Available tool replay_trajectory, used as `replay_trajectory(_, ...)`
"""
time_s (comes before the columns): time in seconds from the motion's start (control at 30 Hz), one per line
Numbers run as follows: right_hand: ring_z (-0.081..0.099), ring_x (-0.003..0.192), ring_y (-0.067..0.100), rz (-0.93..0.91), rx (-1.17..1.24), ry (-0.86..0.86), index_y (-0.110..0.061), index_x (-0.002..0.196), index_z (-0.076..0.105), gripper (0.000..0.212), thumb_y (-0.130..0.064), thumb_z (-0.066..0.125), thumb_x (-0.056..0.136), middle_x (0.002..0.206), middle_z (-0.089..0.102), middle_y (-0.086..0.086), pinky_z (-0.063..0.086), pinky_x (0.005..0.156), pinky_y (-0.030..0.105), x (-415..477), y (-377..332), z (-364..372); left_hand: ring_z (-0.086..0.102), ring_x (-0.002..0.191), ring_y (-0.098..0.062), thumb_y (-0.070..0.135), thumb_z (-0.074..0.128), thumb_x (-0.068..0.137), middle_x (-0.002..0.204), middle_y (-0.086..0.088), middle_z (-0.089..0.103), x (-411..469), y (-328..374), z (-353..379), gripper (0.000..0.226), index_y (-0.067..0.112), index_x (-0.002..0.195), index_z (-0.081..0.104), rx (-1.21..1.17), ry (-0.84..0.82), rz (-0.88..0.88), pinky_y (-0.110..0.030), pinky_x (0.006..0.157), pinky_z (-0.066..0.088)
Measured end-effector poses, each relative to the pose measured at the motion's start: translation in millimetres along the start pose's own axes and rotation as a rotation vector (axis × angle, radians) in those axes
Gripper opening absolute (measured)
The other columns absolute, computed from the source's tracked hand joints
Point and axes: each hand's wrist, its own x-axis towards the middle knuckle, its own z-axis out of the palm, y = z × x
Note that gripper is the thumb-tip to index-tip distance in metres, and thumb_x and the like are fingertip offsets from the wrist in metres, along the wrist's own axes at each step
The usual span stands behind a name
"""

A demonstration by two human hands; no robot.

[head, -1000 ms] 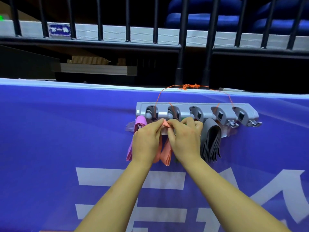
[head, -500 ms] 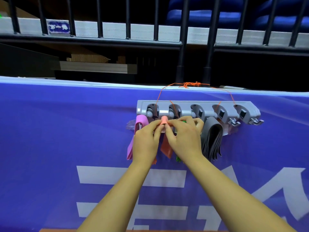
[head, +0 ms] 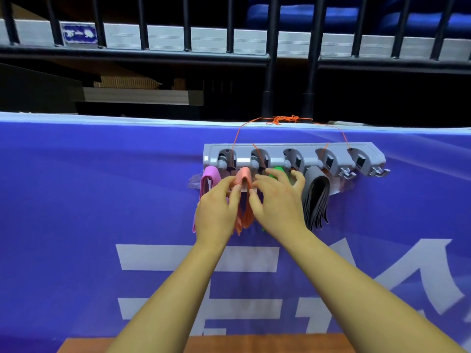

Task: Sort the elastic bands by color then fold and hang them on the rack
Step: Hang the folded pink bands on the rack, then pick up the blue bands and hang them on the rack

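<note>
A grey rack with several hooks hangs by orange string on a blue banner. From left to right it carries a folded purple band, a folded orange band, a green band and a bundle of dark grey bands. My left hand pinches the left side of the orange band just under its hook. My right hand has its fingers spread, with the fingertips touching the band's right side. It hides most of the green band.
The two right-hand hooks of the rack carry nothing. The blue banner with white lettering covers the wall. Above it runs a black railing. A brown wooden edge lies at the bottom.
The orange band was held bunched between both hands below the rack. It now hangs folded over the second hook. My right hand's fingers have spread apart.
</note>
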Motion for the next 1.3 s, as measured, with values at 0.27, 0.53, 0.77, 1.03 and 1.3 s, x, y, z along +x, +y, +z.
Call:
replay_trajectory(0.27,0.047,0.13,0.023,-0.035,0.13,0.068,-0.015,0.11,0.069,0.037,-0.035,0.055,0.083,0.133,0.058,0.004,0.03,0.104,0.049,-63,10,-26,0.055,0.084,-0.006,0.023,0.054,0.095,0.095,0.006,0.057,-55,-17,-16,0.007,0.02,0.1,0.058,-0.02,-0.028,-0.004,-0.016,0.069,0.043)
replay_trajectory(0.53,0.048,0.127,0.025,0.204,0.178,-0.499,-0.016,0.127,0.061,0.057,-0.05,0.04,0.086,0.14,0.051,0.005,0.032,0.106,0.043,-219,52,3,0.056,0.109,-0.019,0.034,0.054,0.095,0.118,0.001,0.057,-191,-96,9,0.03,0.017,0.119,0.057,0.192,-0.522,-0.338,-0.035,0.092,0.046)
replay_trajectory(0.77,0.041,0.136,0.024,0.449,0.018,-0.865,-0.017,0.136,0.052,0.055,-0.046,0.048,0.091,0.146,0.045,0.007,0.028,0.109,0.039,-348,130,28,0.057,0.113,-0.031,0.033,0.056,0.092,0.119,-0.012,0.062,-300,-119,65,0.034,0.01,0.117,0.06,0.341,-0.858,-0.449,-0.037,0.096,0.045)
replay_trajectory(1.03,0.046,0.128,0.03,0.642,-0.059,-1.17,-0.015,0.134,0.05,0.051,-0.043,0.05,0.091,0.134,0.05,0.009,0.031,0.105,0.043,-467,208,22,0.057,0.113,-0.036,0.036,0.054,0.092,0.118,-0.019,0.059,-397,-93,166,0.039,0.006,0.116,0.059,0.306,-1.159,-0.46,-0.04,0.096,0.047)
replay_trajectory(1.3,0.054,0.12,0.032,0.711,0.107,-1.334,-0.016,0.127,0.058,0.048,-0.033,0.061,0.082,0.123,0.059,0.009,0.043,0.099,0.038,-556,246,36,0.06,0.113,-0.033,0.025,0.057,0.087,0.119,-0.021,0.063,-488,-71,240,0.04,0.007,0.122,0.061,0.22,-1.406,-0.581,-0.036,0.097,0.046)
